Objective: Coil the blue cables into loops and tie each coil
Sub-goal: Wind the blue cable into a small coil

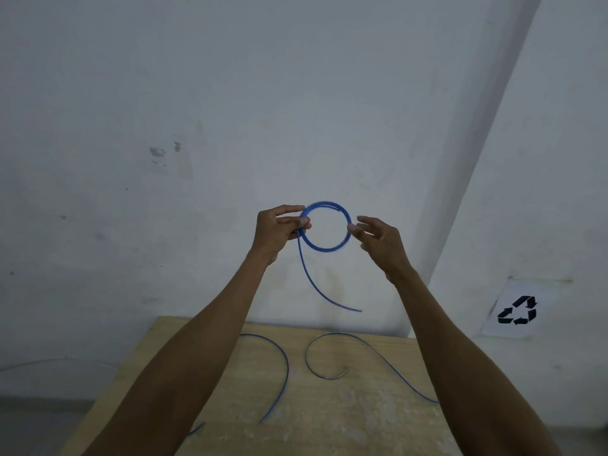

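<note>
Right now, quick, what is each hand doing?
Left hand: closed, pinching the blue cable coil.
Right hand: open, beside the coil's right edge, gripping nothing.

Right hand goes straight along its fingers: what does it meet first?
The blue coil, at its right arc, just off the right hand fingertips. Depth is unclear, so they may already touch. Beyond it, the left hand pinches the coil's other side.

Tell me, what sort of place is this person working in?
Probably a plain workroom or storage corner. A bare, scuffed white wall, a rough wooden table with loose blue cables on it, and a paper recycling sign stuck low on the wall suggest that.
</note>
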`<state>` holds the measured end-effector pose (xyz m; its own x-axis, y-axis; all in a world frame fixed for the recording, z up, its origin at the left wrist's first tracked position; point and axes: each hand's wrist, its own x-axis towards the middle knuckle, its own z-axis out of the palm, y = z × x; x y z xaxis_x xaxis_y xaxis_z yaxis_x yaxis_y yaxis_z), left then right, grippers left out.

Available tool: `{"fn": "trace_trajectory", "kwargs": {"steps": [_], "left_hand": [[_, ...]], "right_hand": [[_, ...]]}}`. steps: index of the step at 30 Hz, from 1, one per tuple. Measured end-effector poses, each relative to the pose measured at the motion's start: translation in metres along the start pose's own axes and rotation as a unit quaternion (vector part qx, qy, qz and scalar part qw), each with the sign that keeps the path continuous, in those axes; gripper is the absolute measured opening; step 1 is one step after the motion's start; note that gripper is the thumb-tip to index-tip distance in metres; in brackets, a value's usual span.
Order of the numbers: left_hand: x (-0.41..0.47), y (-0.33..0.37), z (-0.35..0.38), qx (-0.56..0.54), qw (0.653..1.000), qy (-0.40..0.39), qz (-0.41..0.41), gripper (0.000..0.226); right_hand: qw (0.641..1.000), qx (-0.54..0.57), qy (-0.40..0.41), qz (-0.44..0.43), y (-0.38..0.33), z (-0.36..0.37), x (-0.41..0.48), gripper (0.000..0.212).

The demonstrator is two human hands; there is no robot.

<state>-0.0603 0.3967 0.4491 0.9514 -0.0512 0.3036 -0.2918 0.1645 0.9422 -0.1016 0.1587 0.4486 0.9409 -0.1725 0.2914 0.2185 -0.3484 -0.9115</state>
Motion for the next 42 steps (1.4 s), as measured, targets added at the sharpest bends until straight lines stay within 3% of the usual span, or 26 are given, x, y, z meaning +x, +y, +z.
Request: {"fn": "trace_trajectory", "kwargs": {"steps": [2, 4, 6, 8, 10, 12, 15, 19, 22, 24, 27, 34, 37, 40, 42], "left_hand": [[0.003, -0.002, 0.002, -0.028, 0.998, 0.063, 0.014, 0.031], [0.004, -0.004, 0.006, -0.043, 0.993, 0.103, 0.025, 0.029], [0.003, -0.005, 0.013, -0.054, 0.990, 0.128, 0.031, 0.026], [0.002, -0.007, 0.021, -0.064, 0.988, 0.139, 0.032, 0.025], [0.000, -0.009, 0.028, -0.070, 0.988, 0.137, 0.030, 0.025], [-0.002, -0.011, 0.031, -0.080, 0.989, 0.124, 0.022, 0.027], [-0.005, -0.012, 0.028, -0.092, 0.992, 0.086, -0.002, 0.028], [-0.009, -0.012, 0.018, -0.080, 0.996, 0.008, -0.036, 0.031], [-0.010, -0.011, 0.015, -0.062, 0.997, -0.031, -0.037, 0.031], [-0.010, -0.010, 0.014, -0.048, 0.998, -0.035, -0.030, 0.031], [-0.009, -0.009, 0.013, -0.033, 0.999, -0.036, -0.023, 0.031], [-0.007, -0.012, 0.012, -0.011, 1.000, -0.007, -0.005, 0.030], [-0.007, -0.014, 0.012, -0.014, 1.000, 0.010, 0.005, 0.028], [-0.005, -0.011, 0.009, -0.022, 1.000, 0.011, 0.012, 0.028], [-0.004, -0.007, 0.006, 0.000, 1.000, -0.018, 0.016, 0.028]], "right_hand": [[0.992, -0.075, 0.092, 0.048, 0.002, 0.006, -0.002, 0.065], [0.978, -0.059, 0.118, 0.160, 0.005, 0.011, -0.007, 0.071], [0.951, 0.073, 0.053, 0.296, 0.005, 0.020, -0.011, 0.076], [0.899, 0.253, -0.006, 0.357, 0.006, 0.029, -0.014, 0.068], [0.875, 0.346, 0.017, 0.339, 0.007, 0.035, -0.013, 0.046], [0.882, 0.357, 0.070, 0.299, 0.009, 0.037, -0.008, 0.036], [0.894, 0.343, 0.102, 0.271, 0.006, 0.029, -0.003, 0.036], [0.912, 0.327, 0.131, 0.211, 0.003, 0.015, 0.001, 0.058], [0.939, 0.274, 0.155, 0.140, 0.000, 0.015, -0.001, 0.037], [0.953, 0.245, 0.154, 0.091, 0.000, 0.017, -0.002, 0.024], [0.960, 0.239, 0.139, 0.049, -0.001, 0.018, -0.005, 0.022], [0.966, 0.240, 0.090, 0.019, -0.004, 0.011, -0.007, 0.025], [0.964, 0.245, 0.089, 0.049, -0.002, 0.006, -0.004, 0.027], [0.977, 0.130, 0.142, 0.094, 0.005, 0.001, -0.001, 0.036], [0.984, -0.004, 0.174, 0.037, 0.009, -0.003, -0.001, 0.044]]}}
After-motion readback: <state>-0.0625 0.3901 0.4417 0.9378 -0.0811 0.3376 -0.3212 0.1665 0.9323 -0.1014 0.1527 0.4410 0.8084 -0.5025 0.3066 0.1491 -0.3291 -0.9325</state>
